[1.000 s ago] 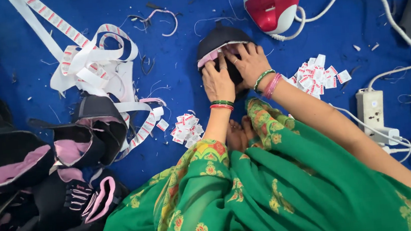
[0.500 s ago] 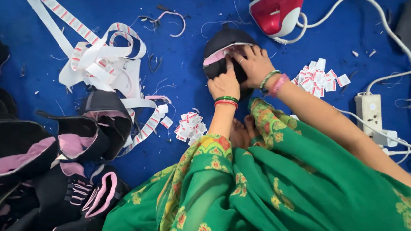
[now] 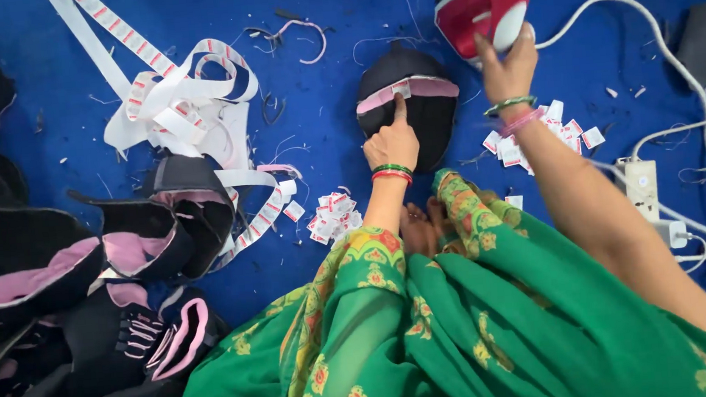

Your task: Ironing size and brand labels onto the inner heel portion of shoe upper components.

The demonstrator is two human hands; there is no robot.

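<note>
The left hand point(image 3: 392, 142) is curled with only its forefinger stretched out, the tip pressing a small white label point(image 3: 400, 89) onto the pink band of a black fabric piece point(image 3: 411, 108) that lies on the blue cloth surface point(image 3: 333, 72) under and just beyond that hand. To its right and a little farther out, the right hand point(image 3: 507, 61) is closed around the handle of a red and white iron point(image 3: 485, 0), tilted off the surface. Loose cut labels point(image 3: 333, 217) lie just left of the left wrist, and farther left a tangled label ribbon point(image 3: 179, 103).
</note>
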